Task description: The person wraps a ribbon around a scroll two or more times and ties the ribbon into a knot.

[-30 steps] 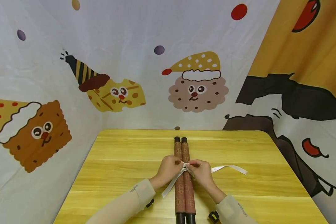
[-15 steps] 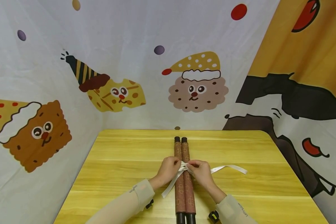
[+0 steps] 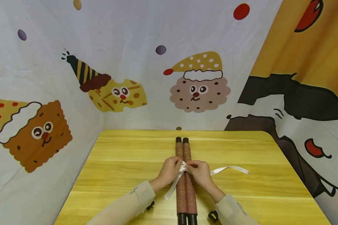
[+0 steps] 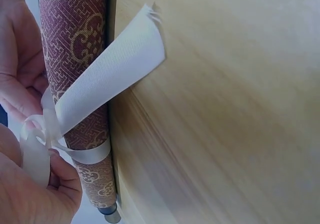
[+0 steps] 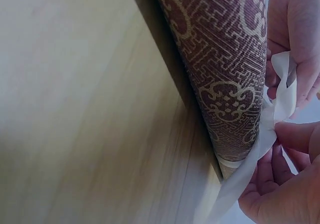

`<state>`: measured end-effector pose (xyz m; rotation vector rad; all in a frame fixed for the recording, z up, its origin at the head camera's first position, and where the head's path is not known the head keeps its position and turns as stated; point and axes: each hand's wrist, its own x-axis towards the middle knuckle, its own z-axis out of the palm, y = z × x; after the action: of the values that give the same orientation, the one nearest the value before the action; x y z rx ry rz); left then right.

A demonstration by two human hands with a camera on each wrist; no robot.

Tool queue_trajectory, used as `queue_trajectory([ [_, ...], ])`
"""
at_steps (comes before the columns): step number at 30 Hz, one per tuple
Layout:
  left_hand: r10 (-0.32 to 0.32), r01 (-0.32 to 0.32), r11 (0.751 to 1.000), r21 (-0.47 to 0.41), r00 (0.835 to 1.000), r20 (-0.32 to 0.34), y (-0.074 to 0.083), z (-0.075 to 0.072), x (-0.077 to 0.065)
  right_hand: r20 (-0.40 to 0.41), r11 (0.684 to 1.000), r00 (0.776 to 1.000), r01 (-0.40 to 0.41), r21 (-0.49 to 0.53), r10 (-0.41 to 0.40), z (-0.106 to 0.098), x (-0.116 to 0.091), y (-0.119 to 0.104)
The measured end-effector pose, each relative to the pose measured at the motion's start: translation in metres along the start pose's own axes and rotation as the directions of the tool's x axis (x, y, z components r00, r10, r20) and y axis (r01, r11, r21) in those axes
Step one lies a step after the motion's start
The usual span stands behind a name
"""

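A scroll (image 3: 181,197) rolled from both ends into two side-by-side rolls, in reddish-brown brocade with gold motifs, lies lengthwise on the table. Black knobs (image 3: 186,140) cap its ends. Around its middle goes a white ribbon (image 4: 112,66), knotted on top. My left hand (image 3: 169,171) pinches a loop of the ribbon between thumb and fingers, just left of the knot. From the other side my right hand (image 3: 200,172) pinches the ribbon close to the knot. One ribbon tail hangs toward me on the left; the other (image 3: 231,168) stretches right over the table.
The yellow wood-grain table (image 3: 124,147) reaches back to a white curtain (image 3: 135,37) printed with cartoon figures. Dark straps of the wrist devices (image 3: 213,215) show below both sleeve cuffs.
Both hands stay at the knot, and the right hand has shifted slightly left. The ribbon around the fingertips has changed shape, its loop now gathered nearer the left hand.
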<state>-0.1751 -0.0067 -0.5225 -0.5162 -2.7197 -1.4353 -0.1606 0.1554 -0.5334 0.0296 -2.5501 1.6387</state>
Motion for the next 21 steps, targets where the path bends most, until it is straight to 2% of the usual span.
queue_trajectory([
  [7,-0.002,0.002,0.999,-0.036,1.000,-0.004,0.0019,0.0008,-0.0018,-0.001,0.999,1.000,0.014,-0.041,-0.014,0.0045,0.0021,-0.0031],
  [16,0.026,-0.026,0.997,-0.067,1.000,0.009,-0.0005,0.0038,-0.0034,-0.021,0.996,0.999,0.030,-0.078,-0.032,0.0084,0.0061,-0.0057],
  [21,0.030,-0.030,0.998,-0.064,1.000,0.007,-0.0007,0.0043,-0.0031,0.003,0.997,1.000,0.023,-0.078,-0.023,0.0092,0.0070,-0.0044],
])
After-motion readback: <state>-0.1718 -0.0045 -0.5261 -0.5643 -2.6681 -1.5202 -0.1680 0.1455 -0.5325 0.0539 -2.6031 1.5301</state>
